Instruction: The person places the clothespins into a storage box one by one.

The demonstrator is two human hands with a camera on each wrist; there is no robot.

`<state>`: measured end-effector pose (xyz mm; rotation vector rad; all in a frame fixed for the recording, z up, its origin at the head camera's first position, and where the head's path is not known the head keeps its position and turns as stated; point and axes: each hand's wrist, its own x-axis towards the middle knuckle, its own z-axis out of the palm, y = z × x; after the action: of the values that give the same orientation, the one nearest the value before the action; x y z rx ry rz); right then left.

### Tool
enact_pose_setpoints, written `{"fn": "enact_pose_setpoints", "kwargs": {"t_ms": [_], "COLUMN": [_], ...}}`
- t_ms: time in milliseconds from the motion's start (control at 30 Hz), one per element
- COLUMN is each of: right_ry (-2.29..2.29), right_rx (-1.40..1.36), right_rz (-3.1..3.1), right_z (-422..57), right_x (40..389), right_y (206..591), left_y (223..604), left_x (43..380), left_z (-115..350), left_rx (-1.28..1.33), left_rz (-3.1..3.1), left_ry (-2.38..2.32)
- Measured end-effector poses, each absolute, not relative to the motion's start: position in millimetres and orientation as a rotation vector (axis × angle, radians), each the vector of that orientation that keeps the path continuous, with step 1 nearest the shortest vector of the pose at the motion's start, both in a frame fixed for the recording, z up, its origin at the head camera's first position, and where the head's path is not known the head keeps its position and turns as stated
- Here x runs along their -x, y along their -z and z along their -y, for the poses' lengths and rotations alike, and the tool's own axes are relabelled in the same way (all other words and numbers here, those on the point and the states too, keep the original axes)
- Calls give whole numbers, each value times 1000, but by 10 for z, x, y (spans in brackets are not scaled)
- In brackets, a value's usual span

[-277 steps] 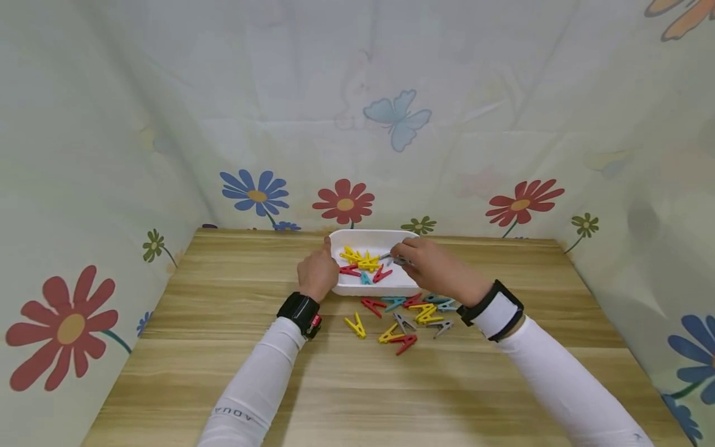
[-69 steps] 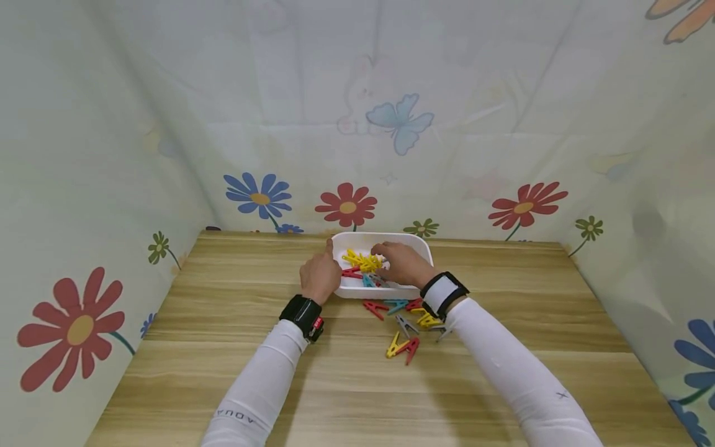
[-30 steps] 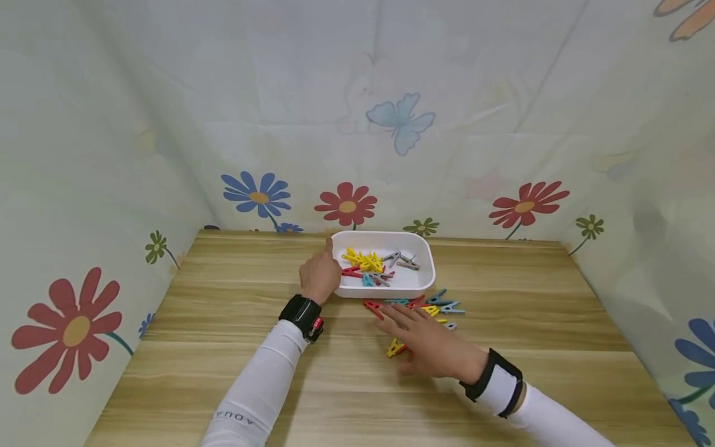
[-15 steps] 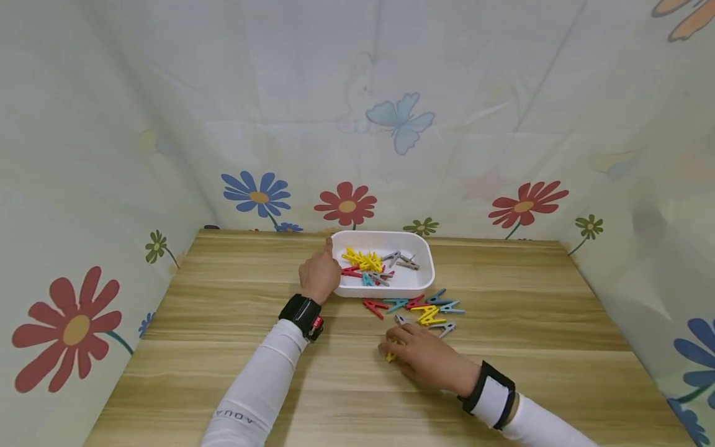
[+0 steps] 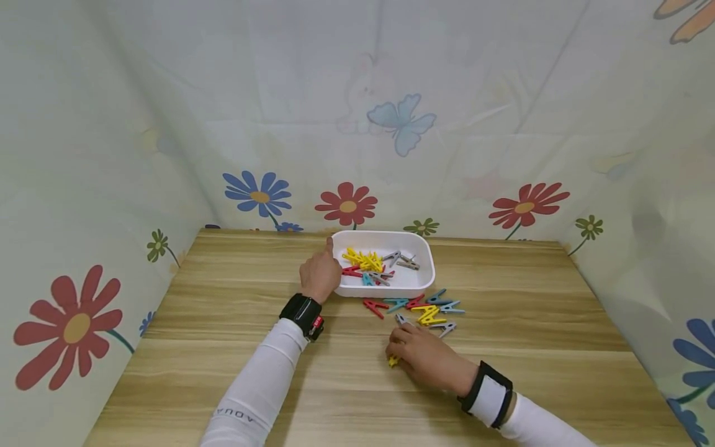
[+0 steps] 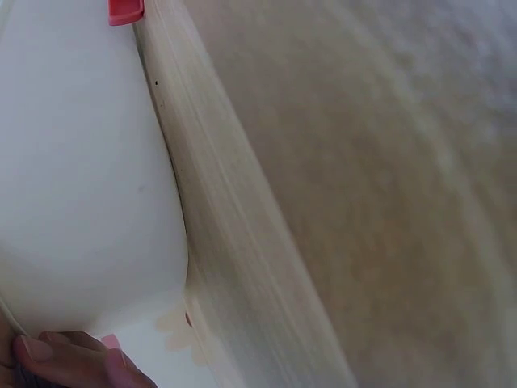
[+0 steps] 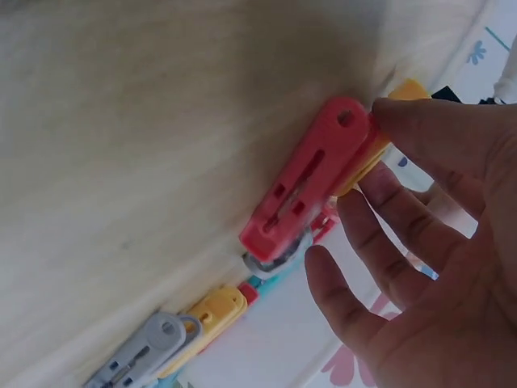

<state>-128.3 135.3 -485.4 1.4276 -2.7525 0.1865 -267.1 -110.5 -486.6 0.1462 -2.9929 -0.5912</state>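
Observation:
My left hand [image 5: 320, 274] holds the left end of a white plastic tray [image 5: 385, 293], its index finger along the rim. In the left wrist view its fingertips [image 6: 69, 360] show at the tray's corner. Yellow, red, teal and grey clothespins lie inside the tray. In front of it, my right hand [image 5: 427, 357] pinches a yellow clothespin [image 5: 393, 361] low over the table. The right wrist view shows this yellow clothespin [image 7: 409, 89] by the thumb, with a red clothespin [image 7: 303, 182] right against it; whether the red one is also held, I cannot tell.
Several more clothespins lie between the right hand and the tray, among them a red one [image 5: 374, 308], a light blue one [image 5: 452, 307] and a grey one [image 5: 445, 327]. The wooden table [image 5: 234, 372] meets a flower-printed cloth [image 5: 313, 136] behind and at the sides.
My right hand has left the tray, come down to the near clothespins and taken the yellow one. Over the longer span, grey clothespins were added to the tray. The left hand stays put.

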Motion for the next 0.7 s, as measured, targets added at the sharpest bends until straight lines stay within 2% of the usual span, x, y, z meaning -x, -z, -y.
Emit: {"fn": "enact_pose_setpoints", "kwargs": {"t_ms": [700], "right_ry": [-162], "right_rx": [-1283], "right_rz": [2682], "right_z": [-1362], "right_x": [1551], "right_y": [4105], "left_y": [4823], "left_x": [2636], "left_z": [1084], "left_rx": [-172], "left_rz": [3018], "left_ry": [604]}}
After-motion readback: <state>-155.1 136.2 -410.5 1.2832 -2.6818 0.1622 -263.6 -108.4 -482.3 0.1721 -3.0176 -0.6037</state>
